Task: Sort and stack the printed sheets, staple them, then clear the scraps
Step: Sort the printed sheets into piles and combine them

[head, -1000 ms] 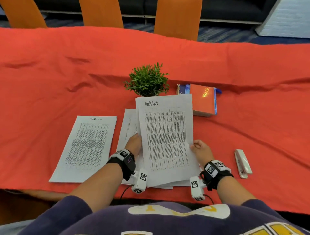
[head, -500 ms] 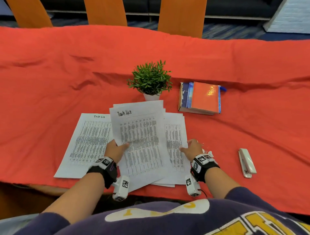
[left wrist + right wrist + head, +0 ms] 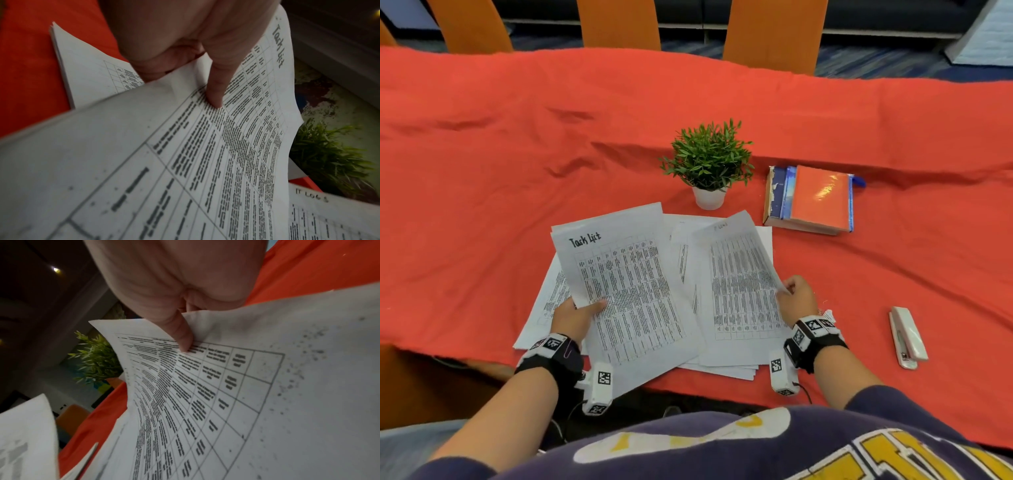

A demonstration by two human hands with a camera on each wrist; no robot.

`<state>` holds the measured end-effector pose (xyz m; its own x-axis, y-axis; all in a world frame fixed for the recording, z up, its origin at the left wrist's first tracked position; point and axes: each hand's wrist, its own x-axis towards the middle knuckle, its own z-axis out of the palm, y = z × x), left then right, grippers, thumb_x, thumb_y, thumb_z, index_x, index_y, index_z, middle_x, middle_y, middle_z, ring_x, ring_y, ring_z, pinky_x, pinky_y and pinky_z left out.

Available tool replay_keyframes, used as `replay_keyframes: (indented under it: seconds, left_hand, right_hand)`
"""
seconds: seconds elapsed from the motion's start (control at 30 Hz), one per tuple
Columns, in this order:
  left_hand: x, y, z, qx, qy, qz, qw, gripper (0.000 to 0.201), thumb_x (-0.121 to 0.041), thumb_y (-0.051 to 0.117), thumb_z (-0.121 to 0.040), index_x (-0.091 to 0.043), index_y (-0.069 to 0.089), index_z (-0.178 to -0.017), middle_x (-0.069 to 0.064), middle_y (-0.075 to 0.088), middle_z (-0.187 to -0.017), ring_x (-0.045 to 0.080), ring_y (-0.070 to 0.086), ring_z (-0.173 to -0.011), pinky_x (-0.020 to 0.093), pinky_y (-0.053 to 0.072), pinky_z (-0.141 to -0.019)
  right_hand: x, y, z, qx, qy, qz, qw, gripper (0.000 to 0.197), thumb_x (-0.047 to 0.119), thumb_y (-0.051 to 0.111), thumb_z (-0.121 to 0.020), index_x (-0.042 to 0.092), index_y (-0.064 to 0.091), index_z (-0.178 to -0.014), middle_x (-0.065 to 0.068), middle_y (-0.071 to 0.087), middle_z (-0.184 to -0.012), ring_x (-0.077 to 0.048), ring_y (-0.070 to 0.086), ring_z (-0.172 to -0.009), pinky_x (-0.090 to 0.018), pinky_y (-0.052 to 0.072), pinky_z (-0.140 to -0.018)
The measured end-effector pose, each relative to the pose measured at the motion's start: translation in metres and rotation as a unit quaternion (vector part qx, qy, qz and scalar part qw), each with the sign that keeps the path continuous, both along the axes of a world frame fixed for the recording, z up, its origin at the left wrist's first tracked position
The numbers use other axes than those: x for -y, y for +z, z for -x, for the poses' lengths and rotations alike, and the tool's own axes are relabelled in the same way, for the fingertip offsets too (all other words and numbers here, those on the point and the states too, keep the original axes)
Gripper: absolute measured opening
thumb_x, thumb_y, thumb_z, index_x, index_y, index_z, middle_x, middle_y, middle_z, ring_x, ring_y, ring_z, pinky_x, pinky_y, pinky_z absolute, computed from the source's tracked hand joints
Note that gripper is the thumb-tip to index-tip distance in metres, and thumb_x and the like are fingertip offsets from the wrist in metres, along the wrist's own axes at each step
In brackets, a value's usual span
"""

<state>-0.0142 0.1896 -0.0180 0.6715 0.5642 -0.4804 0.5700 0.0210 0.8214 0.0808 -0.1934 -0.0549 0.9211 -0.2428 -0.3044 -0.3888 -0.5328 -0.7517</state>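
While each grip pinches thin, curling paper — left hand (image 3: pixel 575 317) Task List sheet (image 3: pixel 633 294), right hand (image 3: pixel 796 301) gridded sheet (image 3: pixel 739 284)

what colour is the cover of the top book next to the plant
Glossy orange top book, lying on a blue-edged one; clearest in the head view.

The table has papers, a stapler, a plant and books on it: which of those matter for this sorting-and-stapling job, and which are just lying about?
Part of the job:
- Task List sheet, held by the left hand
- second printed sheet, held by the right hand
- loose sheets underneath
- white stapler

Just lying about:
- potted plant
- stacked books
- red tablecloth
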Motion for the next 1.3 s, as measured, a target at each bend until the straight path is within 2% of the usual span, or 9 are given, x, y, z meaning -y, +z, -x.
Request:
replay_keyframes:
  seconds: [0.17,0.3,0.47,0.63,0.8,0.87,0.97,1.13,1.3]
  left_hand:
    - [-0.006,-0.005,-0.003,-0.004,-0.008,0.011,1.000,0.030,-0.009,0.071,-0.083,-0.014,0.066,-0.112,0.007,0.070,-0.112,0.029,0.067,-0.097,0.052,0.050,-0.094]
    - [-0.010,-0.006,-0.003,-0.011,-0.008,0.004,1.000,0.028,-0.009,0.071,-0.082,-0.017,0.067,-0.109,0.007,0.070,-0.112,0.028,0.068,-0.096,0.051,0.050,-0.094]
    - [-0.014,-0.005,0.001,-0.024,-0.011,-0.004,1.000,0.031,-0.009,0.071,-0.083,-0.014,0.066,-0.113,0.008,0.069,-0.112,0.028,0.067,-0.096,0.049,0.051,-0.093]
    - [-0.018,-0.003,0.002,-0.024,-0.012,-0.003,1.000,0.027,-0.008,0.071,-0.083,-0.015,0.066,-0.109,0.009,0.069,-0.114,0.028,0.067,-0.097,0.050,0.050,-0.094]
    - [-0.015,0.001,-0.002,-0.012,-0.007,0.007,1.000,0.032,-0.006,0.070,-0.083,-0.009,0.064,-0.114,0.010,0.068,-0.111,0.027,0.066,-0.093,0.040,0.051,-0.085]
    - [-0.012,0.002,-0.005,-0.011,-0.008,0.014,1.000,0.032,-0.006,0.070,-0.084,-0.009,0.064,-0.115,0.009,0.067,-0.109,0.026,0.065,-0.090,0.039,0.051,-0.082]
    - [-0.009,0.002,-0.013,-0.011,-0.015,0.017,1.000,0.034,-0.006,0.070,-0.083,-0.009,0.064,-0.116,0.009,0.068,-0.111,0.026,0.066,-0.091,0.040,0.051,-0.084]
    - [0.004,0.003,-0.025,0.004,-0.027,0.023,0.999,0.033,-0.004,0.070,-0.083,-0.010,0.065,-0.115,0.007,0.067,-0.108,0.028,0.065,-0.096,0.043,0.050,-0.091]
    - [0.015,0.003,-0.040,0.006,-0.046,0.016,0.999,0.035,-0.009,0.072,-0.082,-0.012,0.066,-0.116,0.006,0.069,-0.111,0.028,0.067,-0.096,0.047,0.051,-0.093]
  right_hand:
    - [-0.019,0.004,0.010,0.005,0.033,-0.066,0.997,0.007,0.009,0.059,-0.089,0.014,0.058,-0.094,-0.004,0.063,-0.083,-0.019,0.058,-0.068,-0.026,0.047,-0.056]
    - [-0.040,-0.008,0.012,-0.029,0.076,0.040,0.996,0.010,0.010,0.065,-0.085,0.014,0.057,-0.080,-0.007,0.059,-0.094,-0.020,0.059,-0.075,-0.029,0.052,-0.058]
    - [-0.045,-0.021,0.008,-0.085,0.069,0.154,0.982,0.009,0.005,0.060,-0.084,0.012,0.057,-0.088,-0.012,0.043,-0.117,-0.028,0.043,-0.111,-0.035,0.049,-0.093]
    - [-0.040,-0.028,0.004,-0.049,0.047,0.164,0.984,0.008,-0.001,0.057,-0.083,0.006,0.061,-0.086,-0.014,0.049,-0.110,-0.031,0.052,-0.099,-0.037,0.052,-0.082]
    - [-0.027,-0.024,0.001,-0.020,0.005,0.077,0.997,0.015,-0.006,0.043,-0.086,0.008,0.050,-0.085,-0.009,0.055,-0.083,-0.024,0.052,-0.068,-0.025,0.034,-0.048]
    - [-0.021,-0.016,0.002,-0.016,-0.025,0.023,0.999,0.020,-0.006,0.044,-0.088,0.009,0.045,-0.101,-0.005,0.053,-0.082,-0.022,0.053,-0.065,-0.026,0.039,-0.050]
    - [-0.007,-0.013,0.001,-0.003,-0.035,0.003,0.999,0.032,-0.003,0.047,-0.090,0.007,0.050,-0.120,-0.008,0.058,-0.101,-0.029,0.061,-0.088,-0.032,0.048,-0.071]
    - [0.020,-0.003,0.000,0.013,-0.031,0.028,0.999,0.020,0.006,0.044,-0.095,-0.003,0.057,-0.107,-0.021,0.059,-0.099,-0.033,0.056,-0.089,-0.033,0.039,-0.073]
    - [0.052,0.010,0.002,0.055,-0.073,-0.047,0.995,0.021,0.007,0.049,-0.094,0.003,0.060,-0.111,-0.014,0.064,-0.099,-0.034,0.061,-0.093,-0.036,0.046,-0.078]
